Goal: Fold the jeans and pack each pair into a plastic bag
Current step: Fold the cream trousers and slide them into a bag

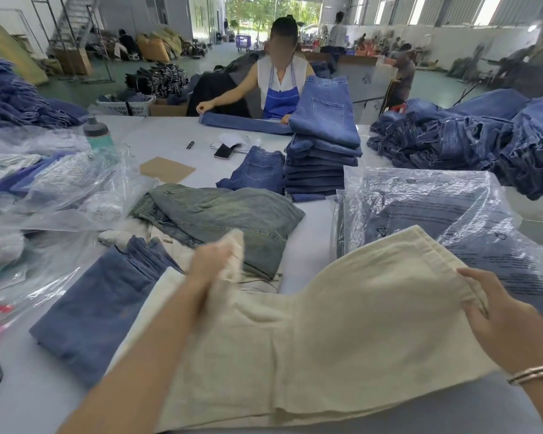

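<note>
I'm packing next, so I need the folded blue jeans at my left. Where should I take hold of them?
Grip the folded blue jeans at their near-left edge, coming from the left with the left hand. That edge lies free on the table; the right side is overlapped by the cream jeans.

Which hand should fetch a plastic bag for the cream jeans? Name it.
Left. The loose plastic bags lie on the left of the table, nearest the left hand. The right hand grips the cream jeans beside already packed jeans.
</note>
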Motion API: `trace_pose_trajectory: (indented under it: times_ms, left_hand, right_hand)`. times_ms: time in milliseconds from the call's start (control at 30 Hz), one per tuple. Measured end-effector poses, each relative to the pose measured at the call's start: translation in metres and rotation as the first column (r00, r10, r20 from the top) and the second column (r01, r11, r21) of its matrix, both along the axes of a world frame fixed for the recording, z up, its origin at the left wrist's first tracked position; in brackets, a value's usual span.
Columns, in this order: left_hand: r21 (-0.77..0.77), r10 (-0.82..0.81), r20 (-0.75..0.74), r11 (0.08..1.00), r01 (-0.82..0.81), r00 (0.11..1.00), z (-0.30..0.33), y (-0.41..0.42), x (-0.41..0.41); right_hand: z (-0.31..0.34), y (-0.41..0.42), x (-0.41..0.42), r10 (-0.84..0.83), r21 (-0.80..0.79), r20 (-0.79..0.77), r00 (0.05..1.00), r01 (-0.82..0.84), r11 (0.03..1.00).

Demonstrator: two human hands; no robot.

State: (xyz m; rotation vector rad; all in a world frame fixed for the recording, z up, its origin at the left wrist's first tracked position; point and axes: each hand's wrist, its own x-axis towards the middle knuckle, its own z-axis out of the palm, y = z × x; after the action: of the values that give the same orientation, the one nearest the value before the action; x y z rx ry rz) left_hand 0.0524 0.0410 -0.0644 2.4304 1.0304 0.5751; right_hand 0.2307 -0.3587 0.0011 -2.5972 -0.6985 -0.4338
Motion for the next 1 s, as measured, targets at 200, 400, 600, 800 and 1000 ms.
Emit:
trace_pose_trajectory:
  times_ms: [200, 400, 600, 800, 1000]
  left_hand:
    - [-0.36, -0.488, -0.568, 0.871, 0.333, 0.663, -0.135, -0.143, 0.004]
    - [-0.184, -0.533, -0.552, 0.828, 0.529, 0.641, -0.116, -0.145, -0.035]
    - [0.104, -0.293, -0.605, 0.893, 0.438, 0.741, -0.127, -0.121, -0.113]
    - [0.405, -0.171, -0.516, 0.814, 0.415, 0.84, -0.126, -0.099, -0.138]
    - [0.281, -0.195, -0.532, 0.877, 0.389, 0.824, -0.137, -0.102, -0.149]
  right_hand:
    - [-0.004, -0.005, 0.002, 0.029, -0.018, 0.036, 0.999, -0.029, 0.999]
    - [-0.008, 0.002, -0.006, 0.03, 0.082, -0.026, 0.999, -0.028, 0.996]
    - [-0.007, 0.011, -0.014, 0.138, 0.046, -0.01, 0.99, -0.138, 0.989]
    - [0.018, 0.004, 0.007, 0.141, 0.343, -0.207, 0.968, -0.063, 0.937]
    - [0.016, -0.027, 0.042, 0.02, 0.362, -0.459, 0.888, 0.166, 0.917]
